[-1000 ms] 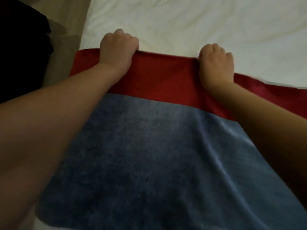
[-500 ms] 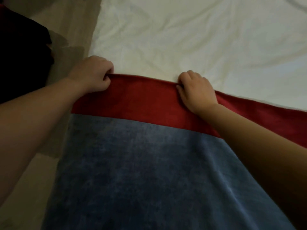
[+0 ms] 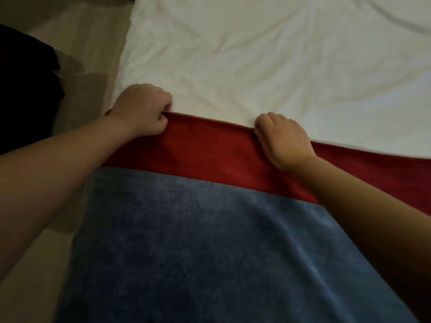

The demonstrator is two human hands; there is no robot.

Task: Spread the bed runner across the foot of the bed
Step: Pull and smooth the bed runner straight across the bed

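My left hand grips the far red hem of the bed runner at its corner by the bed's side, fingers curled under. My right hand clutches the same hem further along. The runner lies flat on the bed, blue panel toward me, and runs out of view rightward. This end looks laid and nearly smooth. I cannot tell whether the other end is spread. Pale floor lies alongside.
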